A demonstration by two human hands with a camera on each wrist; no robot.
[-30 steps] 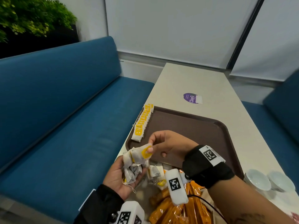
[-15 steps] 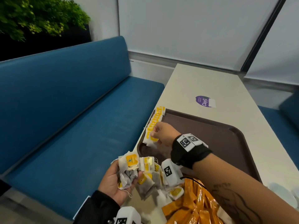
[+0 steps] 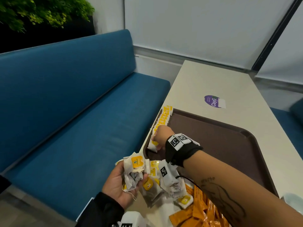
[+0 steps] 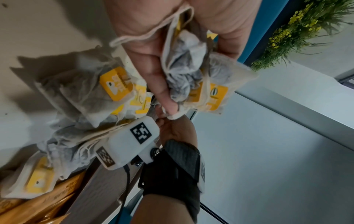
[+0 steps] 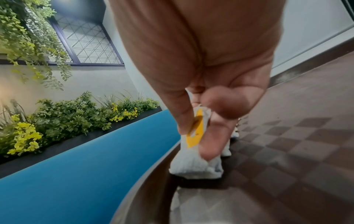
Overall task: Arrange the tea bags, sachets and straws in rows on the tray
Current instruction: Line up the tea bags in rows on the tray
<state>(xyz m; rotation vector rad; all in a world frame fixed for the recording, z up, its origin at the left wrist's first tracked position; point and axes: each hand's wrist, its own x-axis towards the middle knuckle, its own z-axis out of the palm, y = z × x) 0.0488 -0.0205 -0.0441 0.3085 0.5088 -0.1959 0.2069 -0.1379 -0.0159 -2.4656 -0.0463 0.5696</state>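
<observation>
At your right fingertips: one white paper tea bag with a yellow tag point(image 5: 195, 145) stands on its lower edge against the near end of the row of yellow-tagged tea bags point(image 3: 163, 118), inside the left rim of the dark brown plastic tray point(image 3: 229, 145).
Right hand: your right hand point(image 3: 159, 136) pinches that bag between thumb and fingers, by the tag end, with its bottom touching the tray floor.
Left hand: your left hand point(image 3: 119, 182) is curled round a crumpled bunch of white tea bags point(image 3: 133, 171), palm up, off the table's edge and just nearer you than the tray corner.
Beside your left hand: a loose heap of tea bags with yellow tags point(image 3: 164, 185) lies on the table, and beyond it, under your right forearm, a pile of orange foil sachets point(image 3: 200, 208). No straws are visible.
Risk, the row: the bags stand on edge leaning on one another, so if you let go carelessly or brush them as you pull away, this bag probably tips and takes its neighbours with it.
Risk, the strings: threads hang loose from your left palm; one snagged on your right wrist strap would likely drag bags off the edge.
Risk, the rim: the row hugs the tray's raised lip, so a bag set too far left could slide out.
Surface: a long cream laminate table point(image 3: 213, 82) with a purple round sticker point(image 3: 213, 101) past the tray.
Room: a blue upholstered bench point(image 3: 65, 95) left of your hands, green foliage point(image 3: 41, 12) above it, pale blinds ahead.
</observation>
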